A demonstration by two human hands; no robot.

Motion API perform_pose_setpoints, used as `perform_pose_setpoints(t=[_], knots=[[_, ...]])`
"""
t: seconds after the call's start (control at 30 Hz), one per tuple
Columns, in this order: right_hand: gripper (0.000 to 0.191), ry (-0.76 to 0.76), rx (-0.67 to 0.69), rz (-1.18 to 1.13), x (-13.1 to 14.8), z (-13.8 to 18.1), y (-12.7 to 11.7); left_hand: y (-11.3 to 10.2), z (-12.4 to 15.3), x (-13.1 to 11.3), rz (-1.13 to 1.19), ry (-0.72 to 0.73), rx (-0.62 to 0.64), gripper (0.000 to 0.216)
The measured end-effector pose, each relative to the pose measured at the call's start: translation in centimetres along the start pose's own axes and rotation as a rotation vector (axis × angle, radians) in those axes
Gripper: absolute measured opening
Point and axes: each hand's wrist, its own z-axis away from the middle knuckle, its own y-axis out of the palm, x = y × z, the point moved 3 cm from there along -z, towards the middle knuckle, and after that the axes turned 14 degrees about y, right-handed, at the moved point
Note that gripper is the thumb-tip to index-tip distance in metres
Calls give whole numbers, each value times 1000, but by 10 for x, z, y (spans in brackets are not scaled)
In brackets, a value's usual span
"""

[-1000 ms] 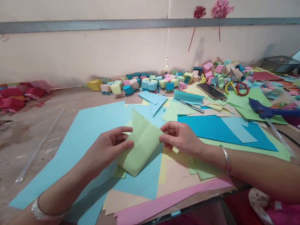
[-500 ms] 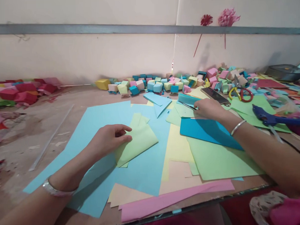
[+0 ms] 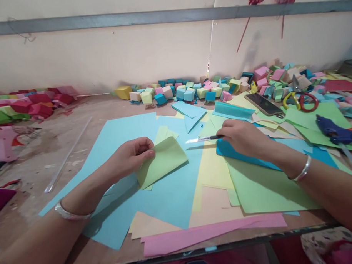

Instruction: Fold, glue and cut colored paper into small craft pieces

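A wooden bench point(image 3: 35, 152) carries loose coloured paper. Largest is a light-blue sheet point(image 3: 166, 197) at the middle, then a green sheet point(image 3: 264, 186) to its right and a pink strip point(image 3: 214, 232) along the near edge. A row of paper cubes point(image 3: 180, 94) lines the far wall.

On the blue sheet lies a folded pale-green paper point(image 3: 165, 161), its left edge pinched between thumb and fingers of the left hand point(image 3: 132, 156). The right hand point(image 3: 241, 137), well apart from it, is closed around a craft knife point(image 3: 202, 139), whose blade points left over the paper.

Further right lie a blue glue gun point(image 3: 336, 132), scissors point(image 3: 300, 98) and a phone point(image 3: 263, 104).
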Motion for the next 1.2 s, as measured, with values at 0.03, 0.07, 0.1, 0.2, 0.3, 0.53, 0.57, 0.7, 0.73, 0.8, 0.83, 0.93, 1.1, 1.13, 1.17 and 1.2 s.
perform_pose_setpoints(t=[0.03, 0.07, 0.1, 0.2, 0.3, 0.53, 0.57, 0.7, 0.73, 0.8, 0.83, 0.93, 1.1, 1.13, 1.17, 1.2], knots=[[28, -36, 11, -15, 7, 3, 2, 0, 0, 0, -5, 4, 0, 17], [27, -64, 26, -23, 12, 6, 4, 0, 0, -1, -14, 11, -4, 17], [26, -86, 41, -29, 16, 8, 5, 0, 0, -1, -25, 18, -10, 17], [26, -147, 72, -58, 23, 12, 10, 1, 0, -2, -90, 45, -9, 16], [25, -202, 102, -76, 26, 14, 12, 1, 2, -5, -354, 154, -59, 16], [26, -269, 112, -55, 31, 16, 11, 28, 12, -24, -689, 832, 104, 37], [27, -281, 114, -53, 32, 17, 11, 32, 12, -22, -681, 842, 189, 40], [25, -342, 117, -68, 36, 19, 13, 45, 9, -8, -730, 702, 430, 45], [26, -365, 103, -74, 36, 20, 13, 46, 9, -6, -738, 660, 460, 45], [31, -415, 73, -79, 35, 21, 15, 47, 8, -3, -746, 600, 492, 44], [34, -436, 64, -75, 34, 21, 16, 47, 9, -3, -749, 582, 498, 44], [36, -452, 69, -58, 29, 20, 16, 47, 9, -3, -759, 556, 506, 45], [33, -456, 86, -40, 25, 21, 13, 49, 9, -3, -761, 547, 521, 46], [33, -462, 88, -36, 25, 22, 13, 49, 9, -3, -760, 547, 519, 46], [33, -467, 92, -30, 26, 23, 12, 49, 8, -3, -759, 546, 518, 46], [33, -470, 97, -23, 27, 24, 12, 50, 8, -2, -757, 545, 518, 46]])
